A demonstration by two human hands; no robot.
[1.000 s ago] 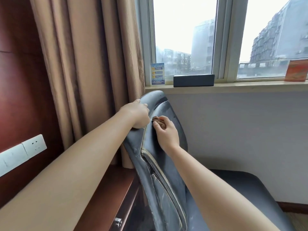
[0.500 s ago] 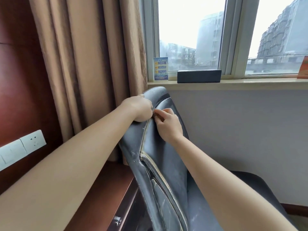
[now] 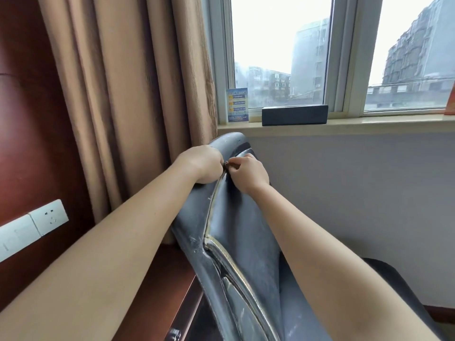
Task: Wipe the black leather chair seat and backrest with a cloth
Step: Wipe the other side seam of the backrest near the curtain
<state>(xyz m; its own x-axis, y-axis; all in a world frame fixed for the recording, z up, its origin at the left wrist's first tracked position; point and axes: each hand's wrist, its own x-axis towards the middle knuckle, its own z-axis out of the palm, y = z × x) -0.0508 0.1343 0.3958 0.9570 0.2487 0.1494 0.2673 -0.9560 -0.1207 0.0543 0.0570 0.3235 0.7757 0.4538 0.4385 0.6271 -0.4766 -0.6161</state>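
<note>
The black leather chair stands side-on before me, its worn backrest (image 3: 236,230) rising between my arms and its seat (image 3: 384,286) low at the right. My left hand (image 3: 202,166) grips the backrest's left edge near the top, fingers curled over it. My right hand (image 3: 248,174) is pressed against the backrest front just right of the seam, pinching a small brown cloth (image 3: 233,166). Only a sliver of the cloth shows between the two hands, which almost touch.
Tan curtains (image 3: 128,94) hang behind the chair at left. The window sill (image 3: 344,125) carries a black box (image 3: 294,115) and a blue card (image 3: 237,105). White wall sockets (image 3: 37,221) sit on the red wood panel, and a wooden cabinet top (image 3: 170,286) lies beside the chair.
My right hand slid up the backrest and closer to my left hand. More of the brown cloth is now hidden in its fingers. The left hand kept its grip on the edge.
</note>
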